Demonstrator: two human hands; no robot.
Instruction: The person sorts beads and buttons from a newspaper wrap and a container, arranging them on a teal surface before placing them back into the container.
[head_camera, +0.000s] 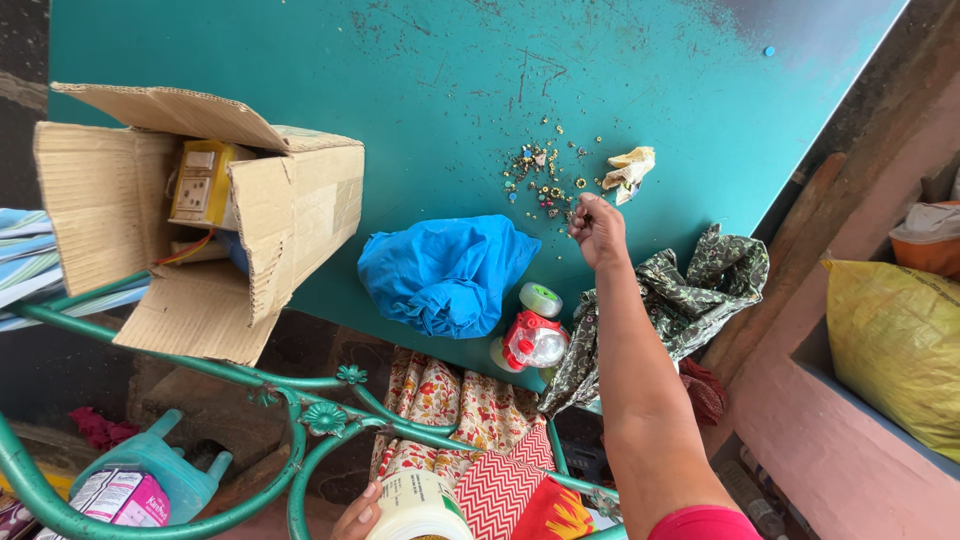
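— Beads: how many small gold and dark loose beads (545, 178) lie on the scratched teal tabletop (420, 90)?

— Most of them, by my judgement. They lie scattered at about twelve o'clock from the right hand (597, 228), just beside its fingertips, with a crumpled cream paper scrap (630, 168) at one o'clock.

— And the hands?

— The right hand's fingers are pinched narrow at the scatter's near edge; whether a bead sits between them is too small to tell. The left hand (358, 517), down at seven o'clock, is wrapped around a white plastic jar with a green label (418, 508), held below the table's edge.

— So the gathering is early?

— It looks so. The jar's contents barely show, so I cannot tell how much is collected. A bunched blue plastic bag (445, 272) lies at nine o'clock.
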